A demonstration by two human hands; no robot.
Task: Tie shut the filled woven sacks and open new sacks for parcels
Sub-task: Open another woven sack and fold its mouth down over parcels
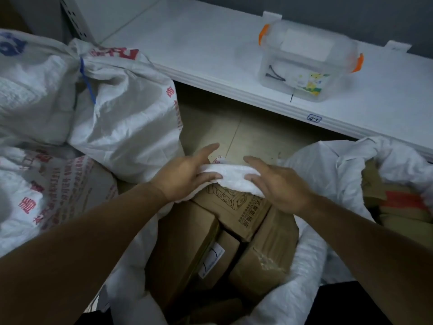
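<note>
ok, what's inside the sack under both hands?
Cardboard boxes, packed tight; one under the rim is printed, another carries a white label. The left hand and right hand pinch the rolled rim of the sack. Anything beneath the top boxes is covered.

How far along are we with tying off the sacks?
Done: the tied sack at the left is cinched with a blue tie. In hand: the left hand and right hand grip the far rim of the front sack, packed with cardboard boxes, mouth open. Left: tying this one, then the right sack, open too and holding parcels. No fresh empty sack shows.
</note>
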